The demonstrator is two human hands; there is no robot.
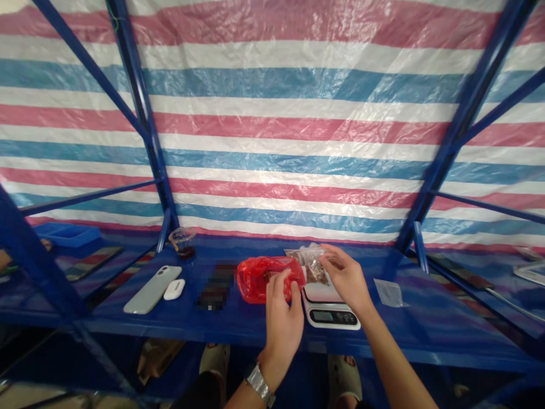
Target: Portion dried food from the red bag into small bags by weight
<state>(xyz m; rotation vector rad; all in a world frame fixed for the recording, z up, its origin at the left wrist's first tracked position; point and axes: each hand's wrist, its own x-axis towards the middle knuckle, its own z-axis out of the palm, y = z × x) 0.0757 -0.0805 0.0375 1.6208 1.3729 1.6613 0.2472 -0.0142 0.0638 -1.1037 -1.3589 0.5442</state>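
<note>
My left hand (283, 318), with a metal-banded watch (260, 386) on the wrist, is over the near right side of an open red plastic bag (251, 278). Its fingers are bent and the thumb stands apart; nothing shows between them. Dark brown bits are visible inside the red bag. My right hand (347, 278) pinches the top right of a small clear plastic bag (315, 267) with brown pieces in it. That bag is at the back of a white digital scale (334, 318), partly over its plate; whether it rests there I cannot tell.
A flat clear bag (389, 292) lies right of the scale on the blue shelf (191, 326). To the left are a pale phone (153, 289), a white earbud case (174, 289) and a clear cup (184, 244) with dark liquid. Blue posts (145, 119) frame both sides.
</note>
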